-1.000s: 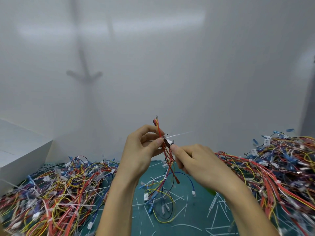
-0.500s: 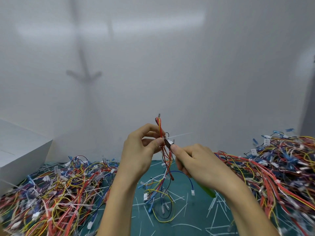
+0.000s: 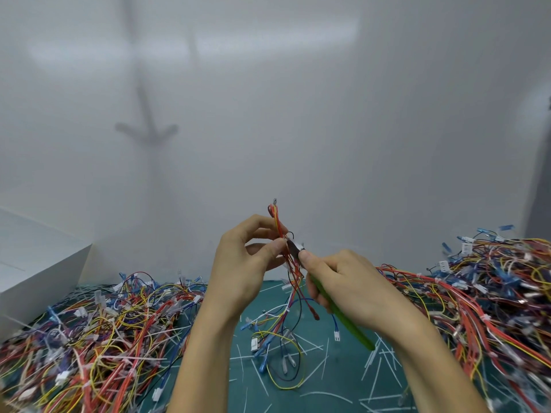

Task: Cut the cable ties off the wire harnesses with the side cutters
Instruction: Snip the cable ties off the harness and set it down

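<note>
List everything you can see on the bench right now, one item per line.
wire harness: one, red and yellow, held up at centre
side cutters: one, green handles, tip at the wire harness
mat: one, teal, under everything
left harness pile: one, multicoloured, left of mat
right harness pile: one, multicoloured, right of mat
cut cable ties: many, white, scattered on mat
box: one, white, far left
left hand: one, pinches the wire harness
right hand: one, grips the side cutters

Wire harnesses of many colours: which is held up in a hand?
The mostly red wire harness pinched in the left hand, with the green-handled side cutters at it; the others lie in a left heap and a right heap.
</note>
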